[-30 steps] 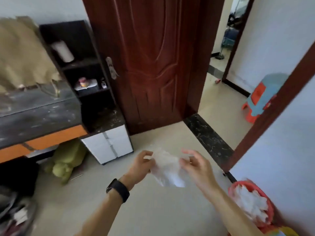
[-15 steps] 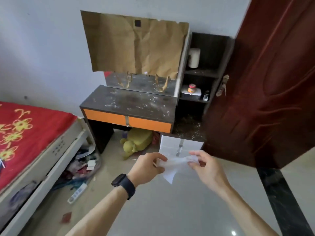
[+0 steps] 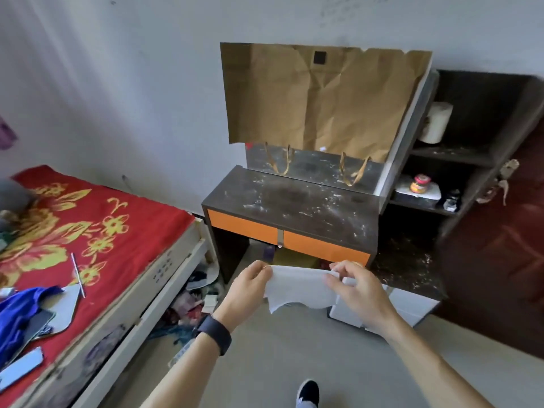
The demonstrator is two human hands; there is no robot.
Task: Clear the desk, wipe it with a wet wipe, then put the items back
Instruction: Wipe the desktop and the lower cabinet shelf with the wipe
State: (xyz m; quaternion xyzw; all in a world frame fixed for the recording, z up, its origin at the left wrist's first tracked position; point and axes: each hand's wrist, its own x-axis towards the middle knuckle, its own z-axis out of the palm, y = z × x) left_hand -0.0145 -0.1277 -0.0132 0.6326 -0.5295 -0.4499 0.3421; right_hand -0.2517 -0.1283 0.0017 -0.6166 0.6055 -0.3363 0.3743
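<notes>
Wipe (image 3: 297, 290) stretched between left hand (image 3: 247, 287) and right hand (image 3: 357, 290), each pinching a top corner. Limp, light, probably tears easily; bunch before wiping desk (image 3: 294, 201).

I'm in a home bedroom: bed (image 3: 97, 231) with red floral cover, dressing surface (image 3: 294, 201), shelf (image 3: 453, 156), door (image 3: 500, 245).

Soft, even daylight; no hard shadows; slight motion blur overall; wide-angle bending twd edges.
</notes>
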